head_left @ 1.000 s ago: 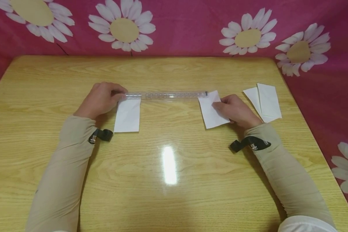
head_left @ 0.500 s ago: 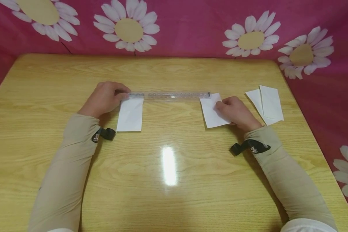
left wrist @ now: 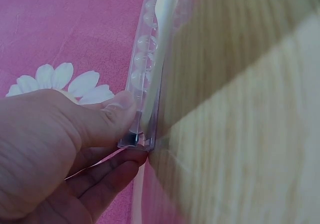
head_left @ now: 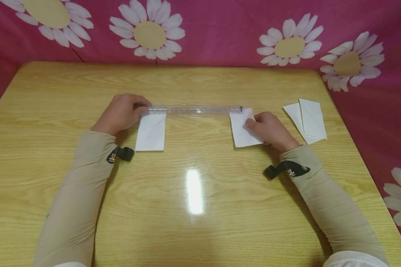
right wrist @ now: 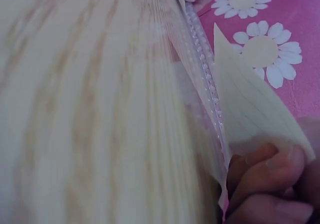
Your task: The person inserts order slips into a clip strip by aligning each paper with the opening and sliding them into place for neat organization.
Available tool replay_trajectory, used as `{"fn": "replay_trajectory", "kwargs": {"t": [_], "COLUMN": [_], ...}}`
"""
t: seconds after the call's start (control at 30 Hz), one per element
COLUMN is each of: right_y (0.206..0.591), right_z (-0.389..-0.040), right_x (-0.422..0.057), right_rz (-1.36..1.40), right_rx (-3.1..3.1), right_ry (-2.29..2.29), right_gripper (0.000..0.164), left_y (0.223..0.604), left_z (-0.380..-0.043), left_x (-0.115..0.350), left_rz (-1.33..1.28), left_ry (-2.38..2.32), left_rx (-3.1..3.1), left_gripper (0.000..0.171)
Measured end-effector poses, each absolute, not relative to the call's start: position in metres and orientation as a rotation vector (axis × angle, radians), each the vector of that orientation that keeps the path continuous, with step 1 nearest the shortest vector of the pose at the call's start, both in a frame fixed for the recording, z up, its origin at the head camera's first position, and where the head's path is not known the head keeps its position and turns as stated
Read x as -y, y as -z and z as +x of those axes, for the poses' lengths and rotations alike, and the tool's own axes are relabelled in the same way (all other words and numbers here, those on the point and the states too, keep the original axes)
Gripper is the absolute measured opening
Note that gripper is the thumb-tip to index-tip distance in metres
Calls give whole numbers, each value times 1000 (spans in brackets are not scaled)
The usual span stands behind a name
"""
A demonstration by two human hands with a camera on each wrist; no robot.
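The step in hand looks like fitting the right paper piece [head_left: 245, 130] to the right end of a clear plastic strip [head_left: 200, 110], which runs crosswise between the two hands over the far half of the desk [head_left: 147, 207]. The left paper piece [head_left: 151, 132] meets the strip near its other end and extends toward the person; whether either piece sits inside the strip or merely against it, I cannot tell. The next move, as I judge it, calls for a steady strip while the slightly tilted right piece is squared to it — lightly, since thin paper could buckle if forced. The left grip [head_left: 121, 113] is closed in a pinch on the strip's left end, thumb on one side and fingers on the other, as the left wrist view shows. The right grip [head_left: 270, 129] pinches the right paper piece by its outer side, thumb on top — only a thin gap between the digits, filled by the paper. Two overlapping loose papers [head_left: 313, 118] lie on the desk just beyond it.
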State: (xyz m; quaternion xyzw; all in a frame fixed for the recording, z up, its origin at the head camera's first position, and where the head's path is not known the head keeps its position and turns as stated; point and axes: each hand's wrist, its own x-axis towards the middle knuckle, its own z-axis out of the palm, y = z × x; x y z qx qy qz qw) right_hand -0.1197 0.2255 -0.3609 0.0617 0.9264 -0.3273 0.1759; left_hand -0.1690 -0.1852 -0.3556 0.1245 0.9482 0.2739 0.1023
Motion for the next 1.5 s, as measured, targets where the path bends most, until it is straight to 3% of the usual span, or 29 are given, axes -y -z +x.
{"fn": "replay_trajectory", "kwargs": {"t": [1.5], "right_y": [360], "right_z": [-124], "right_x": [-207], "right_rz": [127], "right_rx": [-2610], "right_ry": [911], "right_gripper": [35], "left_y": [355], "left_z": [-168], "left_x": [185], "left_rz": [453], "left_ry": [-804], "left_rx": [-2840], "left_gripper": [29]}}
